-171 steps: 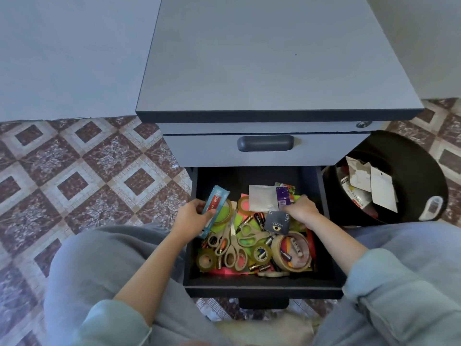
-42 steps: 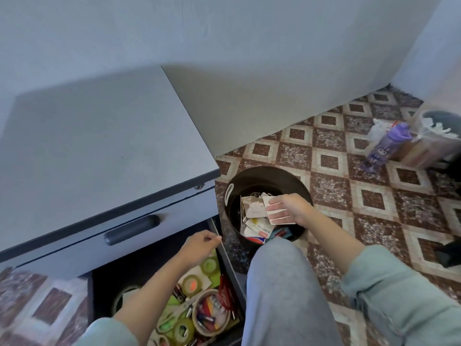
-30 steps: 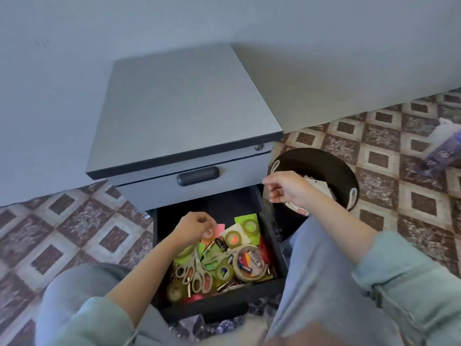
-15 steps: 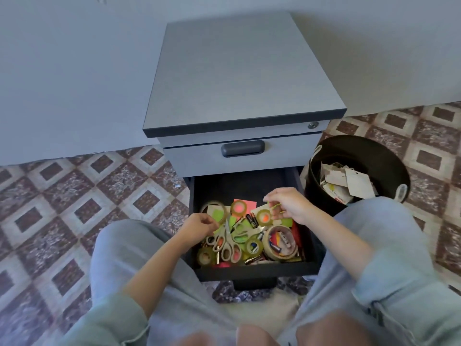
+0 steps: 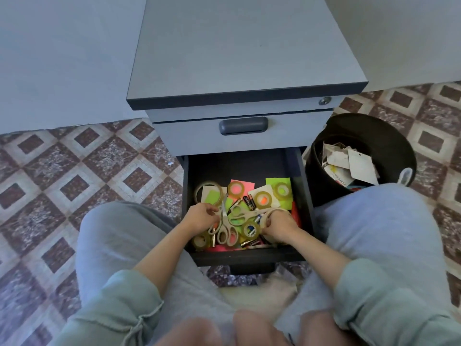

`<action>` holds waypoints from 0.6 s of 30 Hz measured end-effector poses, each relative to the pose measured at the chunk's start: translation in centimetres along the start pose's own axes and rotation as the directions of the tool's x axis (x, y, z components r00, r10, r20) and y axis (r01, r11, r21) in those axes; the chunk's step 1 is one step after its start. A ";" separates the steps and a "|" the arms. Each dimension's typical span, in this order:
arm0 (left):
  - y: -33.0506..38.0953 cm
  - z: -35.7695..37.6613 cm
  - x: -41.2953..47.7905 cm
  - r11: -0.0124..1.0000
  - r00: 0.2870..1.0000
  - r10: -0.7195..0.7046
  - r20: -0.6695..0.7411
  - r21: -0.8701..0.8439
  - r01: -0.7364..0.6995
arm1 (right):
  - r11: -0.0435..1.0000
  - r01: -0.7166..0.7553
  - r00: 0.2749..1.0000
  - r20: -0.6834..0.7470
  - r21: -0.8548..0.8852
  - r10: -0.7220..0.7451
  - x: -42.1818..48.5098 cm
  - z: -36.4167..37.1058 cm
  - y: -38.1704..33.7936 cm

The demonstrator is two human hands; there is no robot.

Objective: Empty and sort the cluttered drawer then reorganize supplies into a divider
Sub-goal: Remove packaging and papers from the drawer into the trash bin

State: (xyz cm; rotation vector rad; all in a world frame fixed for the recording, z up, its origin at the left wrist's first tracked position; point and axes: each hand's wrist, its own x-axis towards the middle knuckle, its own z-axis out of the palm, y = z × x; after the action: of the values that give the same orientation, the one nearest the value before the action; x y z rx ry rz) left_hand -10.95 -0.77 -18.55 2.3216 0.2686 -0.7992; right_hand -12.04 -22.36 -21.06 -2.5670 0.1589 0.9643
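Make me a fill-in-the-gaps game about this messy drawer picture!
The black bin stands on the ___ side of the cabinet.
The sticky note in the back right corner of the open drawer is ___.
The right hand grips a big roll of ___.
Between the left hand and the right hand lies a pair of ___.
Missing words: right, green, tape, scissors.

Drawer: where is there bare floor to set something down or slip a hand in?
Only the back strip of the drawer, between the upper drawer front and the pink note and green note, shows bare black floor. Forward of those it is crowded: tape rolls, batteries, scissors, the left hand beside the scissors, the right hand gripping the large tape roll.
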 end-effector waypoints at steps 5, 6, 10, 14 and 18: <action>-0.3 -0.1 1.4 1.000 0.999 0.006 -0.051 0.028 -0.005 | 0.987 0.007 0.998 0.062 -0.162 0.003 0.7 0.3 -0.1; -0.3 -0.2 1.7 0.999 0.998 0.005 -0.059 0.040 -0.003 | 0.976 0.018 0.996 0.094 -0.217 0.002 0.9 0.4 -0.3; -0.2 -0.6 2.7 0.998 0.996 -0.003 -0.084 0.067 0.008 | 0.976 0.037 0.970 0.244 -0.216 0.017 1.6 0.0 0.0; -0.2 -0.6 3.7 0.992 1.000 -0.003 0.005 0.126 0.002 | 0.972 0.072 0.959 0.285 -0.225 -0.005 1.6 -0.3 0.2; -0.5 0.1 4.5 0.979 0.989 -0.018 0.149 0.203 -0.012 | 0.973 0.094 0.981 0.187 -0.211 -0.054 2.1 0.1 -0.2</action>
State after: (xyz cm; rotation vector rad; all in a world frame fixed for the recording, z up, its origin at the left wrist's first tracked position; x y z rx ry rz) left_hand -7.66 -0.52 -21.62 2.4336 0.1290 -1.0397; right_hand -10.46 -22.11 -22.41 -2.6404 -0.0999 1.2405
